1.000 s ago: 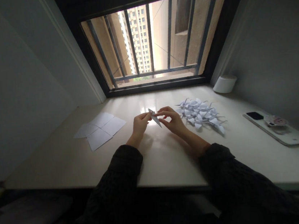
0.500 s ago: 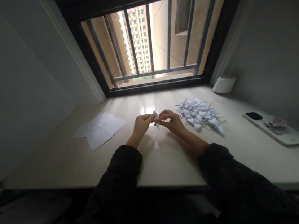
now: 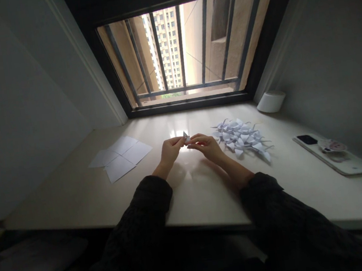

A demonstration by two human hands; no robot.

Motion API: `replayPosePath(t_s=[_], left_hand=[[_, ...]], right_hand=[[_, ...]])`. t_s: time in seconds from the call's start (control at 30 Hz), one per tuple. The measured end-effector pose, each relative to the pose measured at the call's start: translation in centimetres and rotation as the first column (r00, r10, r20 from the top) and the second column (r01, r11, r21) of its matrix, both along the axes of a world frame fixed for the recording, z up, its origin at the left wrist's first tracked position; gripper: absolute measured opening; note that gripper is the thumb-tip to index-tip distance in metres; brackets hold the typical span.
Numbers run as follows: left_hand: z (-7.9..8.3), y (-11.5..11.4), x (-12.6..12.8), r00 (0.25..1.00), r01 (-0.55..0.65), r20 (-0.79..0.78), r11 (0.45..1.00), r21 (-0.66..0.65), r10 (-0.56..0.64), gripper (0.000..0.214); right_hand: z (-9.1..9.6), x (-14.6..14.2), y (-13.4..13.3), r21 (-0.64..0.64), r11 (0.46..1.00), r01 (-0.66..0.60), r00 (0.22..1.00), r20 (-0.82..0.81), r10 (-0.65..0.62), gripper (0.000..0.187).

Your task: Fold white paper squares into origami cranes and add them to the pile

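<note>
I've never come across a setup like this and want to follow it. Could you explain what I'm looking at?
There is no machine here: these are a person's bare hands, in dark sleeves. One head-worn camera looks forward and down, so you see roughly what the person sees. The left hand pinches a small piece of folded paper; the right hand has its fingertips close by, but whether they grip it is hard to tell. On the pale tabletop lie flat white sheets to the left, and to the right a pile of folded paper shapes and what looks like a phone. A barred window is behind.
</note>
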State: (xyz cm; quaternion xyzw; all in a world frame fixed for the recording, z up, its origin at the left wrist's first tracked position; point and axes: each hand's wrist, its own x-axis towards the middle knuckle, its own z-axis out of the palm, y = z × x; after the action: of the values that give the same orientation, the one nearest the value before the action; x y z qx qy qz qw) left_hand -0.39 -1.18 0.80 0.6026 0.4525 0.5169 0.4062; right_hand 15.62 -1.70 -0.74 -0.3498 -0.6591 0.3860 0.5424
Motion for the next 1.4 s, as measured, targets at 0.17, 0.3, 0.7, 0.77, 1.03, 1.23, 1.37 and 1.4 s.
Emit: replayPosePath(t_s=[0.17, 0.3, 0.7, 0.77, 1.03, 1.23, 1.37, 1.4], left_hand=[[-0.2, -0.2, 0.3, 1.000, 0.003, 0.016, 1.000, 0.002, -0.003, 0.034], [-0.3, -0.2, 0.3, 1.000, -0.009, 0.022, 1.000, 0.011, 0.009, 0.032], [-0.3, -0.3, 0.7, 1.000, -0.004, 0.021, 0.997, 0.074, 0.003, 0.037], [-0.3, -0.3, 0.7, 1.000, -0.023, 0.008, 0.997, 0.079, 0.023, 0.041], [-0.7, -0.2, 0.6, 0.998, -0.054, -0.014, 0.990, 0.133, 0.056, 0.036], [-0.4, -0.5, 0.9, 0.995, -0.042, 0.095, 0.993, 0.114, 0.031, 0.030], [-0.1, -0.6, 0.9, 0.993, -0.047, 0.113, 0.992, 0.116, 0.034, 0.029], [0.0, -0.7, 0.8, 0.993, -0.047, 0.109, 0.993, 0.107, 0.035, 0.029]], right_hand=[[-0.1, -0.4, -0.1, -0.041, 0.995, 0.095, 0.994, -0.046, -0.096, 0.022], [0.2, -0.9, -0.6, -0.164, 0.977, 0.140, 0.967, -0.189, -0.170, 0.028], [0.0, -1.1, -0.4, -0.314, 0.943, 0.115, 0.898, -0.373, -0.234, 0.028], [-0.2, -1.0, -0.3, -0.327, 0.937, 0.119, 0.901, -0.362, -0.240, 0.029], [0.0, -1.0, -0.5, -0.318, 0.946, 0.065, 0.920, -0.348, -0.180, 0.029], [-0.1, -1.0, -0.3, -0.311, 0.950, 0.010, 0.910, -0.391, -0.138, 0.042], [-0.4, -0.9, -0.1, -0.324, 0.945, 0.034, 0.931, -0.333, -0.148, 0.035], [-0.4, -0.9, 0.0, -0.320, 0.947, 0.037, 0.933, -0.327, -0.148, 0.034]])
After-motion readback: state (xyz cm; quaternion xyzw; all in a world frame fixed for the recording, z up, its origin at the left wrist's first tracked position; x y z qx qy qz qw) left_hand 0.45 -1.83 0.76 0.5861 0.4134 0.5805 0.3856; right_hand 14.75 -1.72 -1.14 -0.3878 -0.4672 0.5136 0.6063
